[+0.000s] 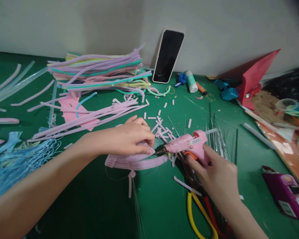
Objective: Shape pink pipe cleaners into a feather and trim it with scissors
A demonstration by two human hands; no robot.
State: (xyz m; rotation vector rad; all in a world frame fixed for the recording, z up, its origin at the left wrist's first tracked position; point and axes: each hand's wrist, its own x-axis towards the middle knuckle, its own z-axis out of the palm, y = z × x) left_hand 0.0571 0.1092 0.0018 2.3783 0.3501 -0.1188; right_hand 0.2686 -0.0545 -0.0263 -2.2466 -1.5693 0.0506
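Note:
My right hand [216, 169] is wrapped round the handle of a pink glue gun [186, 144], a finger on its orange trigger. The gun's nozzle points left and sits close to the edge of a pale lilac piece built from strips side by side [137, 162]. My left hand [134, 136] presses its fingers and thumb together on the upper part of that piece and hides some of it. From its lower edge hangs a short strip with a small knob [132, 174]. Beside the nozzle lie several short cut lilac bits [161, 127].
Scissors with yellow and red handles [201, 215] lie below the glue gun, near thin wires [219, 142]. A phone [168, 56] leans on the wall beside bundled coloured stems [97, 71]. Blue tassels [22, 162] are at left; a purple power strip [286, 196] is at right.

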